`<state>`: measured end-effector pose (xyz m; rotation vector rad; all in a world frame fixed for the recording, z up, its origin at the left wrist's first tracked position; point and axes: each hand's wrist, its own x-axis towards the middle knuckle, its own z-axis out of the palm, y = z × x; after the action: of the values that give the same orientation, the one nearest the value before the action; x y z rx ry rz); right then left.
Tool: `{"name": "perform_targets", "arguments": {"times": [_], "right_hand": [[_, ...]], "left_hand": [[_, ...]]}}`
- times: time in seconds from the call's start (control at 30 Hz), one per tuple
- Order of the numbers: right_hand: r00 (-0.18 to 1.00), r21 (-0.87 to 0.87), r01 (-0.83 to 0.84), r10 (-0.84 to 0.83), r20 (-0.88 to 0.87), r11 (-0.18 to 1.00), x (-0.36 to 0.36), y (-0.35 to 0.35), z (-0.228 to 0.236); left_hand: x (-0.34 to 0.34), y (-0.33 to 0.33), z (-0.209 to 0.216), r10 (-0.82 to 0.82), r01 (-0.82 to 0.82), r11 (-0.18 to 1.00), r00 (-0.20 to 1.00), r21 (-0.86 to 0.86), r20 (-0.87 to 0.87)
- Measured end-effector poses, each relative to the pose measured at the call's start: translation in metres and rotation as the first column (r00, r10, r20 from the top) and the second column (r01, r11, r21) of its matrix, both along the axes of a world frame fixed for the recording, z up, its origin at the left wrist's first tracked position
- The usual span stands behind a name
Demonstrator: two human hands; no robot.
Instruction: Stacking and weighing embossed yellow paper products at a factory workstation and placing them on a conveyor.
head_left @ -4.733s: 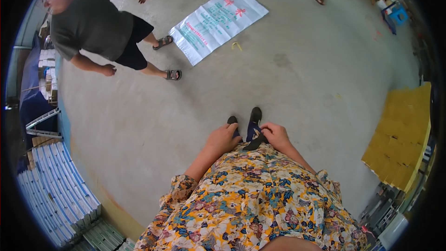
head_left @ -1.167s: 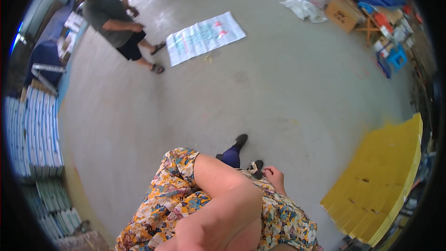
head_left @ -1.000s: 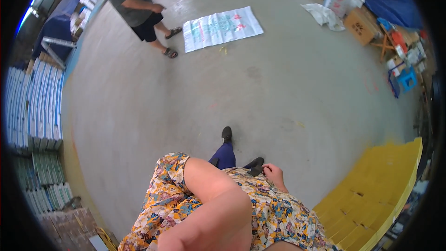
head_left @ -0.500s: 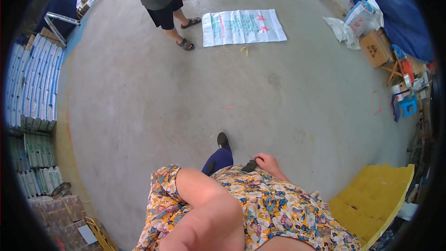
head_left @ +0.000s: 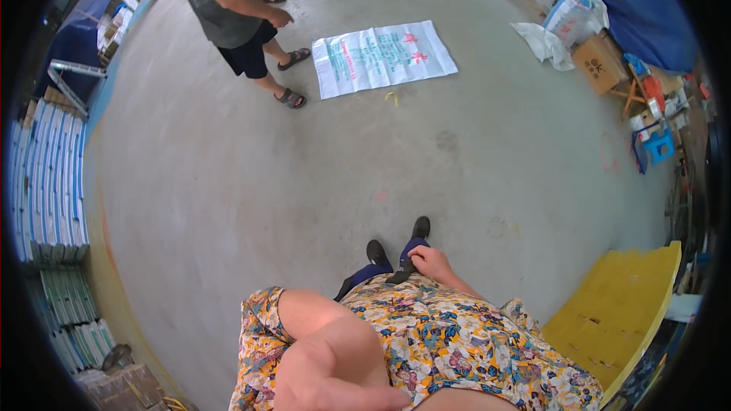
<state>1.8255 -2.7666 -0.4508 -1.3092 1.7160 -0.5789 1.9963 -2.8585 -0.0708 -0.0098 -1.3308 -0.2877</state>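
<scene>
My right hand (head_left: 432, 261) is at my right side in front of the flowered garment. Its fingers are closed on a small dark piece of cloth or strap (head_left: 400, 274), whose exact kind does not show. Bent up close to my chest, my left hand (head_left: 335, 377) fills the lower middle. One finger stretches to the right, but the other fingers are mostly cut off by the lower edge, and nothing shows in them. Ahead on the floor lies a flat white woven sack (head_left: 384, 59) with green and red print.
A person (head_left: 236, 23) in a grey shirt and sandals stands left of the sack, another partly hidden behind. Stacked panels (head_left: 57, 175) line the left. Boxes, a cardboard carton (head_left: 600, 62), a blue stool (head_left: 659, 146) and a yellow board (head_left: 609, 312) stand at right.
My view has shifted, and both my shoes now show where one did before. My right hand has moved slightly forward with the dark piece. A finger of my left hand has come into view.
</scene>
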Motion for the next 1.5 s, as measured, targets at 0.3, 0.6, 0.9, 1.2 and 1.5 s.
{"name": "perform_targets", "arguments": {"times": [0.3, 0.6, 0.9, 1.2, 1.5], "right_hand": [[1.000, -0.058, 0.015, -0.014, 0.026, 0.998, -0.052, -0.080, -0.013], [0.995, 0.018, 0.081, -0.082, 0.064, 0.997, -0.180, -0.158, -0.029], [0.986, -0.047, 0.151, -0.147, 0.081, 0.987, -0.289, -0.248, -0.031], [0.986, 0.069, 0.026, -0.037, 0.162, 0.997, -0.370, -0.366, -0.024], [0.958, 0.044, 0.239, -0.243, 0.154, 0.970, -0.505, -0.534, -0.040]], "left_hand": [[-0.024, -0.120, -0.079, 0.018, -0.279, 0.914, 0.753, 0.295, 0.658], [-0.103, -0.174, -0.176, 0.010, -0.581, 0.693, 0.600, 0.427, 0.800], [-0.226, -0.272, -0.156, 0.023, -0.568, 0.720, 0.593, 0.398, 0.805], [-0.301, -0.395, -0.181, 0.031, -0.572, 0.698, 0.625, 0.431, 0.780], [-0.455, -0.597, -0.136, -0.173, -0.422, 0.804, 0.508, 0.419, 0.844]]}}
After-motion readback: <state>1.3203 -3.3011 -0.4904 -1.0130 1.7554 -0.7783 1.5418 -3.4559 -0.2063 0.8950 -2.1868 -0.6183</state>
